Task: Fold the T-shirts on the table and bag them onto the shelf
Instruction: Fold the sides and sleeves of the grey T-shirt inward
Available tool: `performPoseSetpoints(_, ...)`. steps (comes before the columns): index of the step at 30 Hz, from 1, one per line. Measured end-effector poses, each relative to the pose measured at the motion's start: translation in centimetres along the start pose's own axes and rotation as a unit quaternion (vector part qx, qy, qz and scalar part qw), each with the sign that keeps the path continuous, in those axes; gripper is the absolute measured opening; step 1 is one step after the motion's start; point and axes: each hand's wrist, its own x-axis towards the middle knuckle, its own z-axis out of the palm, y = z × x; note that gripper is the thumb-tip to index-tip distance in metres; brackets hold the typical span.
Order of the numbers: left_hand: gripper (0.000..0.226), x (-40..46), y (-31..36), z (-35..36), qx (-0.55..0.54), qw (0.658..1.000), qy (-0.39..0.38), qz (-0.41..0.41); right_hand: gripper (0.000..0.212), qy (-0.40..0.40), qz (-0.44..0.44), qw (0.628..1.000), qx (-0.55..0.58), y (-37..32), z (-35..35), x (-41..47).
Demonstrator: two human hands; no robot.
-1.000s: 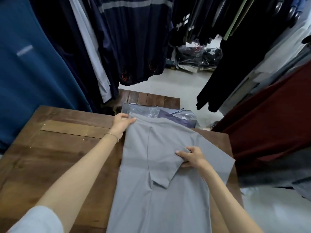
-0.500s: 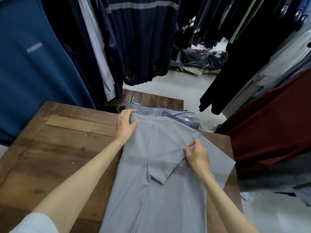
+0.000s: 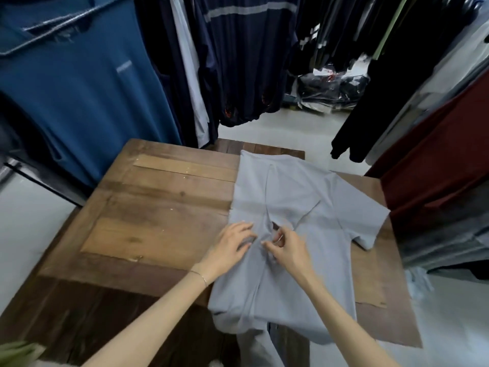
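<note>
One grey T-shirt [image 3: 296, 207] lies flat on the right half of the wooden tabletop [image 3: 158, 207], its hem hanging over the near edge. Two hands meet at its middle: the left hand [image 3: 230, 247] rests on the cloth with fingers spread, while the right hand [image 3: 288, 247] pinches a fold of the fabric. Hanging garments crowd around, among them one teal shirt [image 3: 79, 83] at left and one maroon garment [image 3: 436, 154] at right.
</note>
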Motion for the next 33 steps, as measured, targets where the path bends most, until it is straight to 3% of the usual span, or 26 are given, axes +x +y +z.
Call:
performPoseSetpoints(5, 0.031, -6.8, 0.4, 0.9, -0.005, 1.000, 0.009, -0.014, 0.034, -0.027, 0.014, 0.998, -0.063, 1.3, 0.9, -5.3)
performPoseSetpoints(11, 0.008, -14.8, 0.9, 1.6, -0.096, 0.974, 0.154, -0.138, 0.029, -0.049, 0.013, 0.997, -0.058, 3.0, 2.4, -11.5)
performPoseSetpoints(15, 0.007, -18.3, 1.3, 2.8, -0.148, 0.942, 0.217, -0.207, 0.029, -0.059, -0.027, 0.994, -0.093, 3.3, 3.9, -14.7)
performPoseSetpoints(19, 0.010, -18.7, 1.5, 4.2, -0.204, 0.918, 0.213, -0.267, 0.037, -0.074, -0.012, 0.996, -0.053, 3.5, 6.1, -16.0)
performPoseSetpoints(23, 0.016, -18.1, 1.7, 4.3, -0.218, 0.896, 0.240, -0.303, 0.030, -0.072, 0.044, 0.991, 0.103, 3.7, 7.9, -16.6)
performPoseSetpoints(28, 0.021, -17.8, 1.0, 4.0, -0.230, 0.876, 0.244, -0.348, 0.016, -0.178, 0.028, 0.949, 0.258, 3.4, 7.6, -17.4)
performPoseSetpoints(31, 0.025, -17.6, 0.4, 4.2, -0.260, 0.883, 0.177, -0.348, 0.011, -0.182, 0.061, 0.948, 0.255, 4.7, 6.8, -17.5)
performPoseSetpoints(33, 0.034, -17.5, 0.2, 4.3, -0.310, 0.879, 0.100, -0.348, 0.022, -0.195, 0.058, 0.950, 0.237, 5.5, 6.5, -17.6)
